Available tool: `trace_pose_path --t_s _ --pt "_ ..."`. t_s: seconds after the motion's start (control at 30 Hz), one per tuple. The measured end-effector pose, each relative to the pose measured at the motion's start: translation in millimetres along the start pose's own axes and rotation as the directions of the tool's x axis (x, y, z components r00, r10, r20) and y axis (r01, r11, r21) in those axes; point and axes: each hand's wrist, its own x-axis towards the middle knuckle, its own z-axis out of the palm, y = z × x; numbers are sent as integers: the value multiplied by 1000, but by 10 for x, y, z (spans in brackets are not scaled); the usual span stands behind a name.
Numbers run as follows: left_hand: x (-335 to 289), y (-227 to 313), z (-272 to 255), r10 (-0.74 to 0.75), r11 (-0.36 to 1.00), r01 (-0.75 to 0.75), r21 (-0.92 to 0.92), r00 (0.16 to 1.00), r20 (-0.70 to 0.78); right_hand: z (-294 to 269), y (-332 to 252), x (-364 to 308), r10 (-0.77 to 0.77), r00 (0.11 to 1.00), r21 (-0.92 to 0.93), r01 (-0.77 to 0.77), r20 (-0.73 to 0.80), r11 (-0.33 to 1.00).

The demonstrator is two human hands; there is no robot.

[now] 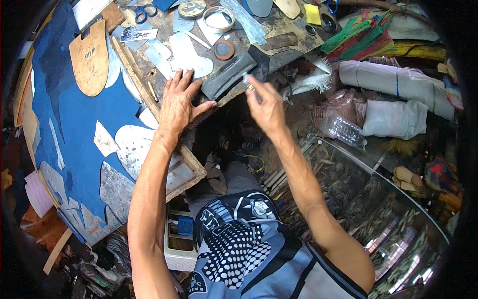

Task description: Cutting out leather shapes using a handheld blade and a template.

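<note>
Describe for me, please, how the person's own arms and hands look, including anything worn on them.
The left arm and right arm are bare where visible. The left hand and right hand show no gloves or watch. The blue, black and white top, partly dotted, appears sleeveless, with dark trim near the right shoulder.

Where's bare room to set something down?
The blue sheet has a bare patch below the tan template and left of the white offcut. Crowded: the tabletop beyond the left hand, with scissors and pale pieces.
</note>
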Motion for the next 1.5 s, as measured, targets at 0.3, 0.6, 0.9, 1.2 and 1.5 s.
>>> trace_pose_path --t_s 0.3,0.6,0.9,1.2,1.5 --pt "-15 -13 -5 6 1000 -6 0 1000 -13 17 -151 -49 -26 993 40 22 117 999" --pt "-3 9 -9 2 1000 -3 -13 1000 -16 -158 -80 55 -230 973 -301 216 -10 929" --pt "3 16 -15 -2 1000 2 -19 1000 -11 -44 -65 109 -202 978 -405 166 -49 899" --pt "-2 27 -26 -10 1000 10 -14 1000 -6 -72 -110 4 -199 978 -428 204 56 881" --pt "-12 10 -11 3 1000 -3 -23 1000 -14 -204 -37 21 -112 992 -119 106 -53 987"
